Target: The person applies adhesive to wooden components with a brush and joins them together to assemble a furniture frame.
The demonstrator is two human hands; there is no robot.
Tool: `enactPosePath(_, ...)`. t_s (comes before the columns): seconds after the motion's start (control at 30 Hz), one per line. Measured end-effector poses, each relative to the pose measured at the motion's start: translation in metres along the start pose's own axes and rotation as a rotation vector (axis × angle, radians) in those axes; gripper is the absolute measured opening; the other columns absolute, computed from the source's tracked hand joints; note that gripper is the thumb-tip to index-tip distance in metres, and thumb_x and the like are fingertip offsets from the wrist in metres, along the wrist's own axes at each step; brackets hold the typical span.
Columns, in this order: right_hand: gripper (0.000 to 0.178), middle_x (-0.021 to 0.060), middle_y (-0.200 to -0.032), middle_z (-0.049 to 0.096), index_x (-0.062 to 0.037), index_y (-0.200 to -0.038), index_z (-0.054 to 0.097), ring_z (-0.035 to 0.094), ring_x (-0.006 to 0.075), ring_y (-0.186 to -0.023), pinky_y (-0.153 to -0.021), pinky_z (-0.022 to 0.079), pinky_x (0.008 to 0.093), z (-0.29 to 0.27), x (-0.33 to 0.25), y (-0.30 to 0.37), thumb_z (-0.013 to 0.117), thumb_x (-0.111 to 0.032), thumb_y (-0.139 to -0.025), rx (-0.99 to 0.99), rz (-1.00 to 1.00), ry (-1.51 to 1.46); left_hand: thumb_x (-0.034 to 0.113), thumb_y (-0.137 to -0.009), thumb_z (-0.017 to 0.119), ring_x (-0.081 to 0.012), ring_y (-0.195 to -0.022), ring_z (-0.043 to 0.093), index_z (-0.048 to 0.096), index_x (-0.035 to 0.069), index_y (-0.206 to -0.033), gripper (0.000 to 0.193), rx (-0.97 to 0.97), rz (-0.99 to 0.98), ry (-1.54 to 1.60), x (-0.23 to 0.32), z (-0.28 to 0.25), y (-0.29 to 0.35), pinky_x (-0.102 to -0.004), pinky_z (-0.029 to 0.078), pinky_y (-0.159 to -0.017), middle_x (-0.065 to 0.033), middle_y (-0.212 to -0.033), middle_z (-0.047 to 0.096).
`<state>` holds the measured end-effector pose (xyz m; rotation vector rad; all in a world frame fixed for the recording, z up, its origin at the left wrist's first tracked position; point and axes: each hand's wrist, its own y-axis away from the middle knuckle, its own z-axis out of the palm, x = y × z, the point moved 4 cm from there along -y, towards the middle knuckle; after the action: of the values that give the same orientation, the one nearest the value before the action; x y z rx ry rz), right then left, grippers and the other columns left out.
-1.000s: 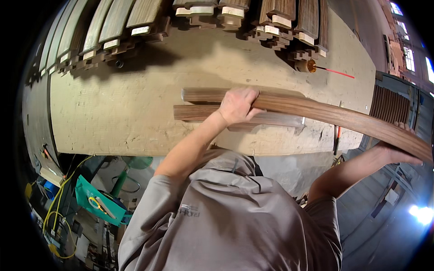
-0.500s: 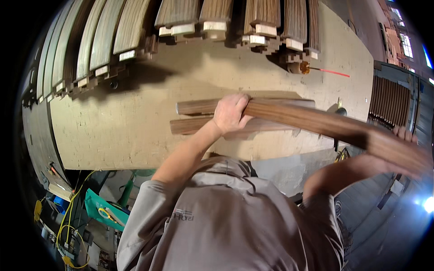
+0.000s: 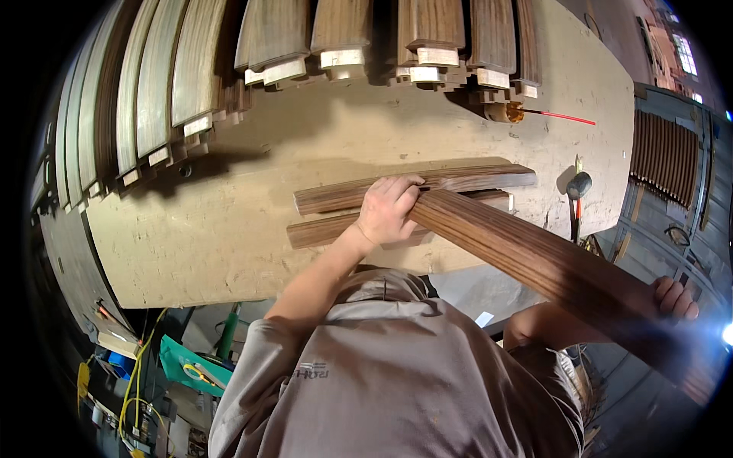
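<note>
A long brown wooden board (image 3: 534,256) slants from mid-bench out past the bench's right side, toward the lower right. My left hand (image 3: 388,208) grips its near-bench end, fingers wrapped over the edge. Farther along, my right hand (image 3: 675,298) holds the board, its fingers curled over the far edge and the rest hidden behind the wood. Under and beside my left hand, two shorter wooden pieces lie on the bench: a back piece (image 3: 336,194) and a front piece (image 3: 324,230). The board partly covers the front one.
Several finished-looking wooden pieces (image 3: 275,34) with pale tenon ends line the back of the light bench (image 3: 191,259). A cup with a red-handled brush (image 3: 504,112) stands before them. A mallet (image 3: 579,185) lies at the right. Stacked brown slats (image 3: 664,160) stand beyond; green cloth (image 3: 187,362) hangs lower left.
The board has tilted more steeply, its right end moving down with my right hand, and its broad face has turned into view. My left hand keeps its grip. The bench view has shifted slightly.
</note>
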<state>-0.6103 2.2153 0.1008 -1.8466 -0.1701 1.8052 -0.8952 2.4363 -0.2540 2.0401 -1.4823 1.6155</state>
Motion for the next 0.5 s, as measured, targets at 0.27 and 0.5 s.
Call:
enactPosePath(0.27,0.022,-0.0056,-0.06,0.05,-0.0119,-0.081,0.05,0.048,0.0065,-0.053,-0.057,0.034,0.0218,0.069,-0.003,0.063,0.042,-0.024,-0.097,0.576,-0.336,-0.001,0.014,-0.06,0.066,-0.0304,-0.087,0.059,0.057,0.005,-0.101,0.043,0.007,-0.112,-0.061,-0.009,0.0,-0.001,-0.0388,0.048,-0.072,-0.014,-0.109,0.057)
enactPosePath(0.5,0.024,-0.0017,-0.064,0.057,-0.0098,-0.079,0.053,0.054,0.0098,-0.058,-0.06,0.039,0.0236,0.052,-0.013,0.092,0.04,-0.017,-0.098,0.521,-0.101,-0.122,0.02,-0.07,0.07,-0.0335,-0.088,0.062,0.051,0.004,-0.116,0.052,-0.112,0.076,-0.005,-0.004,0.012,0.017,-0.0402,0.051,-0.07,-0.0186,-0.109,0.057)
